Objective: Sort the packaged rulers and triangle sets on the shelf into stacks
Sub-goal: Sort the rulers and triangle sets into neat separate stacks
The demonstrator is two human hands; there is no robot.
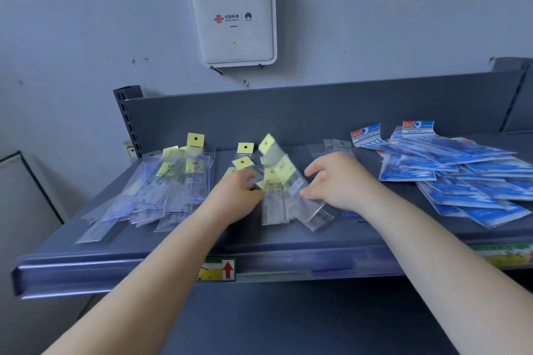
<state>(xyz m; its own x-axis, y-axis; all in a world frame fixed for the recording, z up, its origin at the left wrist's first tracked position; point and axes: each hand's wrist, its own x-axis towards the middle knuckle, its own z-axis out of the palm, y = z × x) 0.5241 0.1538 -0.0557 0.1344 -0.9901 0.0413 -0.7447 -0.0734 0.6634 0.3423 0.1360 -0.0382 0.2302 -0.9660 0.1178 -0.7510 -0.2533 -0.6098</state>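
Shelf: a dark grey metal shelf [288,242] with a raised back panel, carrying all the packets; a price label with a red arrow [227,269] sits on its front rail.
Left pile: clear-sleeved rulers with yellow header cards [161,190] lie fanned and overlapping at the left end of the shelf.
Middle packets: a small bunch of clear ruler packets with yellow tags [278,187] sits mid-shelf between the two hands, some tilted up and blurred.
Right pile: blue-printed packets [461,179] are spread loosely over the right end, well apart from the middle bunch.
Left hand: the left hand [236,196] grips the left edge of the middle packets, fingers curled onto them.
Right hand: the right hand [337,181] holds the bunch's right edge, thumb below and fingers bent above, pinching the plastic.
Wall: a white router box [232,19] hangs on the grey wall above the shelf.
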